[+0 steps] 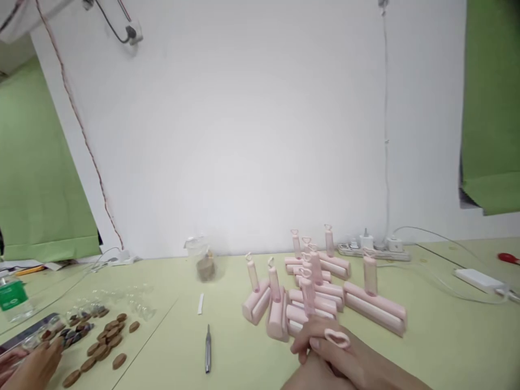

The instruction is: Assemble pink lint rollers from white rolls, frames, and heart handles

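Note:
At the lower right of centre, my right hand (331, 346) lies across my left hand (312, 374). The right hand's fingers are curled, and a pink heart-shaped loop (337, 339) sticks out at its top, like the handle ends of the pink lint rollers nearby. Whatever is below the loop is hidden by the hands. The left hand's fingers are mostly covered. Just beyond the hands, several pink lint rollers (376, 309) with upright handles stand clustered on the table (170, 346).
A metal pen-like tool (208, 349) and a white strip (200, 304) lie left of my hands. Farther back stands a clear bag (205, 265). At far left, another person's hand (38, 363) is near brown oval pieces (103, 346). A power strip (374, 253) runs along the wall.

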A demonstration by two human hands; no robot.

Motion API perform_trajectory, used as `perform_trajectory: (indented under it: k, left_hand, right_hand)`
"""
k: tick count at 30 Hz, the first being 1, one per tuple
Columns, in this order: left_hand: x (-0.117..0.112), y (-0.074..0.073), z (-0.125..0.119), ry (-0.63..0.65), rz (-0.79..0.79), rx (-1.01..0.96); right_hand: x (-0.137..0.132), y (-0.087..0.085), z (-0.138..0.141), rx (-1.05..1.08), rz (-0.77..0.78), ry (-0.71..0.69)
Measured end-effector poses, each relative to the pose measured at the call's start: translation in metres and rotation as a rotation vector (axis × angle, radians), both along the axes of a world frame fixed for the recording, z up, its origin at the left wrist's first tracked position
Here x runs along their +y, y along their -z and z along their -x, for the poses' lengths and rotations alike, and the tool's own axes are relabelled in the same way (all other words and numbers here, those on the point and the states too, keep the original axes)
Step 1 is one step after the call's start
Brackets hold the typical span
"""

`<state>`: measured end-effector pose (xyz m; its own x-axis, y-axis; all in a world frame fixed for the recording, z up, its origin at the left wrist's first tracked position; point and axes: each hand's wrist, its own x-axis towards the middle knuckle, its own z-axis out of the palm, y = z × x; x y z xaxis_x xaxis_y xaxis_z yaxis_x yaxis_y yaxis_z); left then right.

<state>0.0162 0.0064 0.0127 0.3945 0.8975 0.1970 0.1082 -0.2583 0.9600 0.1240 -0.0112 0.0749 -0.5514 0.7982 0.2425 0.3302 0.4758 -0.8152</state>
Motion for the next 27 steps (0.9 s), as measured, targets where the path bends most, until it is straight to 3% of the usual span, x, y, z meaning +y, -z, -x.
perform_trajectory:
  k: [5,11,17,21,25,27]
  left_hand:
    - [0.002,-0.001,-0.002,0.102,0.235,0.067]
    - [0.001,-0.006,-0.010,0.171,0.214,-0.028]
    - [0.002,-0.005,-0.009,0.182,0.258,-0.073]
    - [0.002,-0.003,-0.006,0.184,0.273,0.030]
    - [0.000,-0.018,-0.001,0.258,0.279,0.097]
    - [-0.002,-0.030,0.007,0.323,0.251,0.135]
  right_hand:
    - [0.004,-0.003,-0.002,-0.056,0.093,0.028]
    - [0.006,-0.005,-0.011,0.218,0.215,-0.199]
    - [0.000,0.011,-0.011,0.191,-0.052,0.021]
    - [0.001,0.027,-0.004,0.244,-0.073,0.076]
    - [-0.001,0.028,-0.007,0.236,0.121,-0.010]
    - [-0.003,0.024,-0.018,0.211,0.142,-0.029]
